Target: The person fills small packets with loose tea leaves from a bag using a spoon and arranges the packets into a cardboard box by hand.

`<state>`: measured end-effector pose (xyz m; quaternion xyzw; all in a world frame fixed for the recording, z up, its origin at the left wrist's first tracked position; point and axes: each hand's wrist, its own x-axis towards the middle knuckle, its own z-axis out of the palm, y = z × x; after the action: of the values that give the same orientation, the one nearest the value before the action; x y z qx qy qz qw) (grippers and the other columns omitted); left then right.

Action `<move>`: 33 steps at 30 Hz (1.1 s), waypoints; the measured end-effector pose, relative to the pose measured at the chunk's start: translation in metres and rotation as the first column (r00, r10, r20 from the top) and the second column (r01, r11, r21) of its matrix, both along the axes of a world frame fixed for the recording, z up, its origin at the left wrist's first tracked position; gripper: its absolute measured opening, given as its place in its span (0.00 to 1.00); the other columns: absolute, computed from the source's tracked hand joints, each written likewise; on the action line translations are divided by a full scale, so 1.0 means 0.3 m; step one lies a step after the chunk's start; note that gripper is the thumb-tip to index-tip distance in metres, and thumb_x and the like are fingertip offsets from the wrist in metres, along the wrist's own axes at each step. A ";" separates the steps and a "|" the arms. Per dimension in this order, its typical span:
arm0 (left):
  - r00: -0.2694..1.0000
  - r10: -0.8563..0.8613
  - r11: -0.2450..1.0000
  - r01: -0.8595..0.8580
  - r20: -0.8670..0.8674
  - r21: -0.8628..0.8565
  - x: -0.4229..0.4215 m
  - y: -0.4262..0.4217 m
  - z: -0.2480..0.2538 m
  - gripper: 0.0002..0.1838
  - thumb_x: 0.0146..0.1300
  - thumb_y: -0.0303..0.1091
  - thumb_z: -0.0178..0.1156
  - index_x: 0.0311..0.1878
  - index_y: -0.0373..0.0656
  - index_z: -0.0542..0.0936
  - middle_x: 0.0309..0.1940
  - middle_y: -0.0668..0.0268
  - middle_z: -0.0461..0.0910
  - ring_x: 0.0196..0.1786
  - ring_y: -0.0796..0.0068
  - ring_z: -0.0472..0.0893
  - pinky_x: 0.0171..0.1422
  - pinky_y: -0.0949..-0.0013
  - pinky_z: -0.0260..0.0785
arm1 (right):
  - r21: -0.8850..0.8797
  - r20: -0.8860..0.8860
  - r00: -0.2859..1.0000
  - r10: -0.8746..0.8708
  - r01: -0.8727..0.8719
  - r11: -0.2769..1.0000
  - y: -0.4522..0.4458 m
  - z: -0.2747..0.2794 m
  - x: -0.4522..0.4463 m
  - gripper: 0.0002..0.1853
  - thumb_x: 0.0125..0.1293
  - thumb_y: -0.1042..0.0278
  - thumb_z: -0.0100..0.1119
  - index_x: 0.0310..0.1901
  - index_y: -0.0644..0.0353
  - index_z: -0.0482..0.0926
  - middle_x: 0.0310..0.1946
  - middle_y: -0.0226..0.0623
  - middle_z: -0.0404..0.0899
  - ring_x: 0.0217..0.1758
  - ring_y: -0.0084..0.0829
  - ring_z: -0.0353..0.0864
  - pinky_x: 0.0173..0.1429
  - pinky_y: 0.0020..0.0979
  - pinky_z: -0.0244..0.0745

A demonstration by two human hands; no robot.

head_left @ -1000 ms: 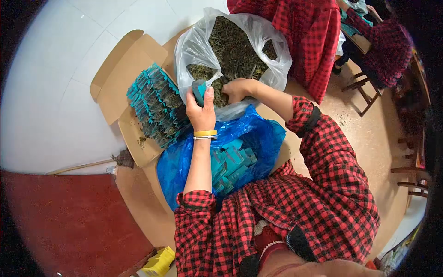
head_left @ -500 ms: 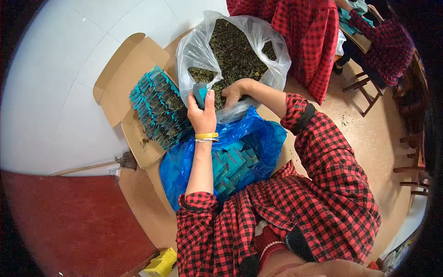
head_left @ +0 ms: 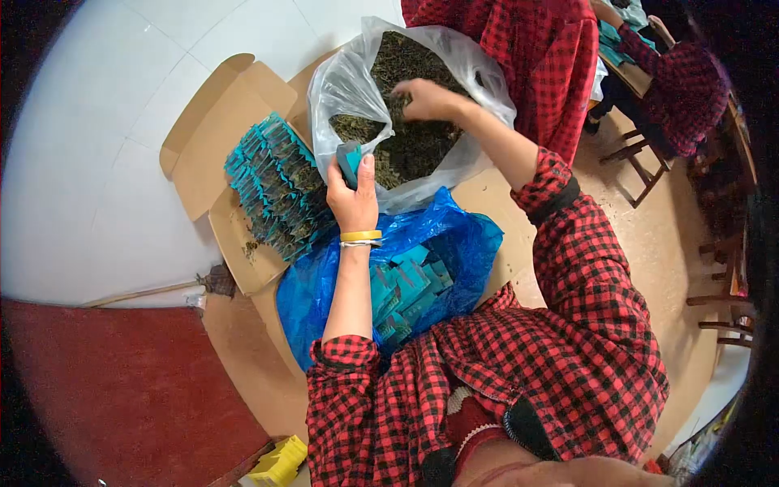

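Observation:
My left hand (head_left: 354, 201) is closed around a small teal packet (head_left: 349, 162), held upright at the near edge of a clear plastic bag (head_left: 341, 77). Dark dried leaves (head_left: 414, 61) fill that bag. Over the leaves is my right hand (head_left: 430, 101), its fingers bent downward and smeared by motion; whether they hold any leaves is not clear. Below my left hand a blue plastic bag (head_left: 471, 235) holds many flat teal packets (head_left: 398, 292). To the left, rows of leaf-filled teal packets (head_left: 276, 187) stand packed together in a cardboard box (head_left: 223, 118).
A person in a red checked garment (head_left: 535, 65) is close behind the clear bag. Another person's sleeve (head_left: 641, 49) shows at a table on the upper right, near a wooden stool (head_left: 641, 166). A dark red surface (head_left: 130, 390) and a yellow object (head_left: 280, 463) are at lower left.
My right hand has moved from beside the packet, up and away over the middle of the leaves. My left hand keeps the packet almost in place, tilted slightly differently.

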<state>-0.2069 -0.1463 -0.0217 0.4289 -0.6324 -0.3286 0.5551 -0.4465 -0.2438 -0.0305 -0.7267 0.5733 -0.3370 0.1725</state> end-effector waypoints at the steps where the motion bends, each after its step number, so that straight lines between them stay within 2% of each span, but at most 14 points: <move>1: 1.000 0.001 1.000 -0.001 -0.004 0.000 0.000 0.000 -0.001 0.18 0.66 0.41 0.64 0.49 0.37 0.77 0.36 0.68 0.80 0.38 0.80 0.75 0.47 0.71 0.70 | 0.000 -0.004 1.000 0.001 -0.001 1.000 0.020 0.031 -0.010 0.24 0.46 0.62 0.66 0.47 0.64 0.80 0.41 0.50 0.84 0.43 0.46 0.83 0.50 0.38 0.77; 3: 1.000 -0.001 1.000 0.001 -0.015 0.007 -0.003 0.000 -0.004 0.20 0.64 0.43 0.65 0.50 0.36 0.76 0.36 0.65 0.80 0.37 0.76 0.76 0.47 0.69 0.71 | -0.077 -0.038 0.973 -0.230 0.226 0.971 0.055 0.104 -0.039 0.27 0.46 0.70 0.65 0.52 0.62 0.78 0.45 0.50 0.82 0.46 0.50 0.81 0.55 0.40 0.76; 4: 1.000 -0.003 1.000 0.003 -0.020 0.010 -0.004 -0.001 -0.005 0.21 0.64 0.44 0.65 0.51 0.36 0.76 0.35 0.63 0.80 0.37 0.74 0.77 0.47 0.67 0.71 | -0.078 -0.041 0.973 -0.228 0.224 0.971 0.074 0.127 -0.035 0.27 0.46 0.70 0.65 0.52 0.62 0.78 0.45 0.50 0.82 0.46 0.50 0.81 0.55 0.40 0.76; 5: 1.000 -0.001 1.000 0.001 -0.024 0.010 -0.004 -0.002 -0.007 0.21 0.64 0.44 0.65 0.51 0.36 0.76 0.35 0.63 0.80 0.37 0.74 0.77 0.47 0.67 0.71 | -0.314 -0.155 0.960 -0.234 0.177 0.933 0.100 0.143 -0.027 0.24 0.47 0.71 0.64 0.50 0.62 0.79 0.44 0.50 0.82 0.46 0.50 0.81 0.54 0.41 0.76; 7: 1.000 0.002 1.000 -0.002 -0.007 0.006 -0.006 -0.003 -0.010 0.22 0.63 0.44 0.66 0.51 0.36 0.76 0.36 0.63 0.80 0.37 0.73 0.77 0.47 0.67 0.71 | -0.696 -0.353 0.881 -0.315 -0.022 0.717 0.161 0.156 0.001 0.18 0.48 0.71 0.61 0.44 0.61 0.80 0.42 0.49 0.82 0.45 0.49 0.81 0.52 0.42 0.77; 8: 1.000 0.003 1.000 -0.003 0.001 0.004 -0.007 -0.004 -0.011 0.22 0.63 0.44 0.66 0.51 0.36 0.76 0.36 0.63 0.80 0.37 0.73 0.77 0.47 0.67 0.71 | -0.696 -0.356 0.880 -0.315 -0.024 0.718 0.187 0.147 0.023 0.18 0.48 0.71 0.61 0.44 0.61 0.80 0.42 0.49 0.82 0.45 0.49 0.81 0.52 0.42 0.77; 10: 1.000 0.006 1.000 -0.006 0.009 -0.005 -0.014 -0.002 -0.013 0.22 0.63 0.43 0.66 0.51 0.36 0.76 0.36 0.63 0.80 0.38 0.73 0.77 0.47 0.67 0.71 | -0.239 -0.692 0.721 0.046 -0.289 0.927 0.245 0.102 0.076 0.09 0.51 0.68 0.58 0.34 0.60 0.79 0.37 0.43 0.82 0.43 0.47 0.81 0.50 0.45 0.76; 12: 0.999 0.011 1.000 -0.011 0.033 -0.022 -0.020 -0.001 -0.015 0.22 0.63 0.43 0.66 0.51 0.36 0.76 0.36 0.63 0.80 0.38 0.73 0.77 0.47 0.67 0.71 | 0.204 -0.648 0.671 0.359 -0.301 0.932 0.298 0.027 0.133 0.08 0.53 0.63 0.58 0.28 0.58 0.81 0.32 0.39 0.82 0.42 0.43 0.82 0.45 0.46 0.78; 17: 1.000 -0.016 1.000 0.016 -0.015 0.009 -0.008 0.006 -0.012 0.21 0.63 0.43 0.66 0.50 0.36 0.76 0.36 0.63 0.80 0.38 0.74 0.77 0.47 0.68 0.71 | 0.295 -0.699 0.654 0.290 -0.106 0.950 0.368 -0.040 0.114 0.16 0.58 0.52 0.58 0.31 0.59 0.82 0.30 0.40 0.82 0.42 0.42 0.82 0.44 0.42 0.78; 20: 0.996 -0.045 0.999 0.045 -0.074 -0.002 -0.003 0.001 -0.007 0.21 0.63 0.42 0.66 0.50 0.36 0.76 0.36 0.63 0.80 0.37 0.74 0.77 0.47 0.68 0.71 | -0.094 -0.769 0.639 -0.022 -0.079 0.992 0.373 -0.081 0.027 0.27 0.61 0.42 0.54 0.41 0.63 0.80 0.30 0.42 0.82 0.38 0.49 0.83 0.46 0.48 0.77; 25: 0.998 -0.045 0.998 0.047 -0.052 0.030 -0.022 0.007 -0.020 0.21 0.63 0.42 0.66 0.50 0.36 0.76 0.36 0.63 0.81 0.37 0.73 0.77 0.47 0.68 0.71 | -0.157 -0.724 0.675 -0.141 0.038 0.987 0.287 -0.119 -0.020 0.35 0.60 0.34 0.53 0.48 0.65 0.78 0.32 0.48 0.83 0.39 0.50 0.84 0.47 0.50 0.76; 26: 0.998 -0.043 0.999 0.043 -0.044 0.005 -0.031 0.011 -0.018 0.20 0.63 0.43 0.65 0.49 0.36 0.76 0.35 0.64 0.80 0.37 0.75 0.77 0.46 0.68 0.71 | 0.026 -0.735 0.676 -0.054 0.107 0.994 0.275 -0.056 0.001 0.36 0.60 0.34 0.53 0.49 0.65 0.78 0.35 0.49 0.84 0.41 0.50 0.84 0.48 0.49 0.76; 28: 0.999 -0.045 0.998 0.044 -0.023 -0.047 -0.042 0.013 -0.015 0.19 0.65 0.44 0.64 0.47 0.37 0.77 0.34 0.66 0.79 0.37 0.78 0.75 0.46 0.69 0.70 | 0.377 -0.706 0.699 0.110 0.240 0.894 0.257 0.034 0.035 0.37 0.59 0.33 0.53 0.50 0.66 0.78 0.39 0.51 0.84 0.46 0.49 0.84 0.50 0.47 0.76; 33: 0.998 -0.059 0.998 0.058 -0.028 -0.013 -0.039 0.007 -0.025 0.22 0.62 0.43 0.67 0.51 0.36 0.76 0.36 0.61 0.81 0.38 0.70 0.79 0.48 0.66 0.72 | 0.521 -0.656 0.734 0.177 0.270 0.810 0.219 0.013 0.013 0.40 0.56 0.32 0.54 0.51 0.69 0.77 0.44 0.53 0.83 0.49 0.49 0.83 0.52 0.46 0.76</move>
<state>-0.2186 -0.1441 -0.0292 0.4021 -0.6387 -0.3468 0.5568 -0.4427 -0.1780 -0.0264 -0.6931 0.6894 0.1399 0.1576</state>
